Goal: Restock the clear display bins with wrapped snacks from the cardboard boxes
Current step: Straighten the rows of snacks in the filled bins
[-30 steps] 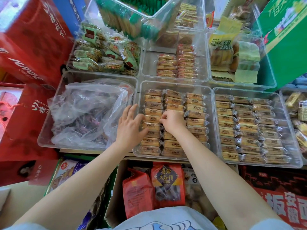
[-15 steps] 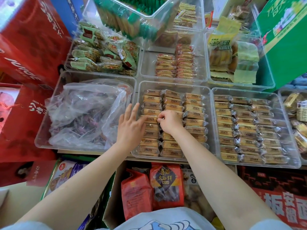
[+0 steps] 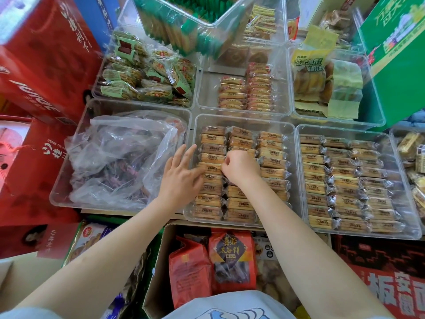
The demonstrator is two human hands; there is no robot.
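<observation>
Head view: both hands work in the middle clear plastic display bin (image 3: 243, 119), packed with three columns of tan wrapped snack bars (image 3: 272, 155).
Left hand (image 3: 181, 178): fingers straight, spread, resting on the left column; grip released.
Right hand (image 3: 240, 166): fingers curled, pinching a wrapped bar in the middle column.
Writing: red cardboard carton (image 3: 43, 65) at left reads "JUICE"; bar labels too small to read.
Hard to make out: crumpled clear plastic bag (image 3: 119, 155) hides its dark contents.
Around: open brown cardboard box (image 3: 161, 268) below holds red snack packets (image 3: 232, 256) with Chinese characters.
</observation>
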